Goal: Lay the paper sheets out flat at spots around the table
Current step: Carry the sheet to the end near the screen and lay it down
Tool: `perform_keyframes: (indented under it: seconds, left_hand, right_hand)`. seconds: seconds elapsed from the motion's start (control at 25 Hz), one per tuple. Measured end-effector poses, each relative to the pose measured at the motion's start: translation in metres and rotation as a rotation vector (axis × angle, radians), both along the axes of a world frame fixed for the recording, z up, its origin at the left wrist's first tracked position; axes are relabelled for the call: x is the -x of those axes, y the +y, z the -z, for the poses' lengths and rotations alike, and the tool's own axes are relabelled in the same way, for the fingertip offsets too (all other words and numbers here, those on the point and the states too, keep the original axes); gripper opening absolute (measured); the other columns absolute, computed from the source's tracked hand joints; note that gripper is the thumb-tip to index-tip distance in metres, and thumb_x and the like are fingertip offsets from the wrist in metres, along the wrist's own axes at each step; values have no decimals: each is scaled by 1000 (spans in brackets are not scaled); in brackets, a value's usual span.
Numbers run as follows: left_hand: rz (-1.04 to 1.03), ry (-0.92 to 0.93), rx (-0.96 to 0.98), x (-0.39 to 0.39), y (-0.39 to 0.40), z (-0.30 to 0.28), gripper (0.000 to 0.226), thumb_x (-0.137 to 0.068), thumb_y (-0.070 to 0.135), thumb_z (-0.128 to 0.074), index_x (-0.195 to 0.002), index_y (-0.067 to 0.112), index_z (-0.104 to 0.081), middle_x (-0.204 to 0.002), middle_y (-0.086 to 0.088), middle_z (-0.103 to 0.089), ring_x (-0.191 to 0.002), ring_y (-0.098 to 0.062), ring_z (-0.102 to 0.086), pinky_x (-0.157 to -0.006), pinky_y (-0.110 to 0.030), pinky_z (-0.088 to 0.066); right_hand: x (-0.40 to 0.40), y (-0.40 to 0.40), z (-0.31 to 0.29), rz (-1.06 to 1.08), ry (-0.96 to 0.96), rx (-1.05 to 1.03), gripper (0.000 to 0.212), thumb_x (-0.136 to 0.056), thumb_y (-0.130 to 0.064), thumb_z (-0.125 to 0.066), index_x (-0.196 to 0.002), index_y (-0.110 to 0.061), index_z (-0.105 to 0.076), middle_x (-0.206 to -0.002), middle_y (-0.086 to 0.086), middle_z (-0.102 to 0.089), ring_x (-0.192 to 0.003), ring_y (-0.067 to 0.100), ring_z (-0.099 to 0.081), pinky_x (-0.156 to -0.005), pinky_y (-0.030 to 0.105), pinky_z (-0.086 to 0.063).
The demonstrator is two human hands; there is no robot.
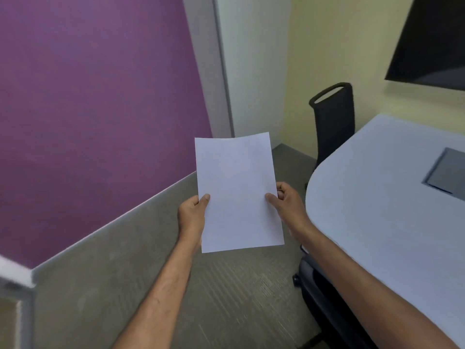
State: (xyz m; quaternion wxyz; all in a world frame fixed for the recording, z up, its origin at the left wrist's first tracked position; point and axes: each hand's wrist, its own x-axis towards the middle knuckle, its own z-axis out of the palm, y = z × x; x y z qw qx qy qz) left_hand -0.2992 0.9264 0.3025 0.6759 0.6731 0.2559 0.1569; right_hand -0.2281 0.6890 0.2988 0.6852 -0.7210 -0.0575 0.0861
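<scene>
White paper sheets (237,190) are held up in front of me over the floor, left of the table. I cannot tell how many sheets there are. My left hand (192,215) pinches the left edge, thumb on top. My right hand (286,204) grips the right edge the same way. The white table (377,197) with a rounded corner lies to the right, apart from the paper.
A dark grey panel (446,171) is set into the tabletop. One black chair (333,122) stands at the table's far end, another (324,293) is tucked under the near edge. A purple wall (88,109) runs on the left and a dark screen (432,39) hangs at upper right. Grey carpet (151,248) covers the floor.
</scene>
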Motion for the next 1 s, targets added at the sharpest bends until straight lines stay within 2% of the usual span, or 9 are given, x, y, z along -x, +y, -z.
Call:
perform_keyframes:
  seconds: [0.08, 0.2, 0.36, 0.44, 0.56, 0.68, 0.8, 0.88, 1.0]
  left_hand:
    - [72, 11, 8, -41, 21, 4, 37, -98, 25, -65, -93, -12, -64, -87, -14, -68, -79, -25, -60, -74, -42, -50]
    - [182, 17, 20, -104, 38, 8, 35, -98, 24, -65, -88, -9, -62, -84, -13, -62, -78, -25, -54, -72, -41, -44]
    - [327, 32, 4, -201, 43, 24, 41, -98, 26, -65, -90, -14, -59, -83, -13, -59, -77, -24, -51, -72, -40, -42]
    - [400, 47, -10, -254, 34, 29, 38, -98, 26, -65, -84, -9, -61, -83, -10, -55, -77, -24, -47, -71, -39, -37]
    - [503, 60, -46, -341, 11, 36, 21, -98, 25, -65, -84, 10, -63, -82, -9, -54, -77, -23, -45, -71, -38, -36]
    - [574, 84, -75, -420, -13, 39, 34, -99, 23, -66, -66, 16, -59, -70, -6, -55, -70, -20, -46, -66, -32, -36]
    - [645, 108, -121, -495, -38, 41, 50, -98, 25, -67, -52, 25, -48, -56, 7, -48, -57, -13, -41, -55, -23, -31]
    - [690, 113, -171, -540, -58, 41, 50, -97, 27, -68, -53, 25, -44, -52, 11, -44, -51, -10, -36, -46, -19, -28]
    - [778, 101, -213, -610, -93, 48, 38, -97, 30, -67, -65, 18, -50, -61, 0, -48, -57, -16, -39, -49, -22, -30]
  right_hand:
    - [-22, 16, 3, 78, 15, 10, 15, -99, -22, -64, -114, -25, -64, -110, -9, -76, -96, 8, -75, -84, 32, -61]
    - [-56, 30, 9, 189, 42, 51, 12, -99, -25, -64, -110, -30, -63, -111, -12, -74, -93, 4, -74, -83, 31, -62]
    - [-115, 33, 22, 337, 72, 62, 18, -99, -25, -63, -117, -25, -62, -119, -7, -72, -103, 12, -73, -89, 37, -62]
    - [-151, 28, 29, 420, 85, 64, 23, -99, -23, -63, -122, -20, -62, -121, -4, -71, -107, 16, -71, -94, 41, -61]
    - [-212, 16, 38, 529, 113, 66, 29, -100, -22, -62, -128, -17, -60, -127, -1, -68, -112, 20, -69, -99, 44, -58]
    - [-270, -1, 42, 613, 150, 56, 27, -101, -22, -61, -128, -18, -59, -127, -1, -68, -111, 20, -69, -100, 44, -58]
    - [-326, -18, 46, 704, 150, 76, 26, -101, -23, -61, -127, -20, -58, -127, -4, -66, -110, 16, -68, -96, 39, -59]
    - [-358, -31, 51, 768, 142, 99, 31, -101, -24, -62, -130, -25, -52, -126, -10, -62, -108, 12, -66, -89, 29, -58]
    - [-404, -52, 62, 873, 144, 83, 40, -99, -21, -64, -131, -35, -44, -120, -18, -59, -99, 7, -67, -74, 18, -54]
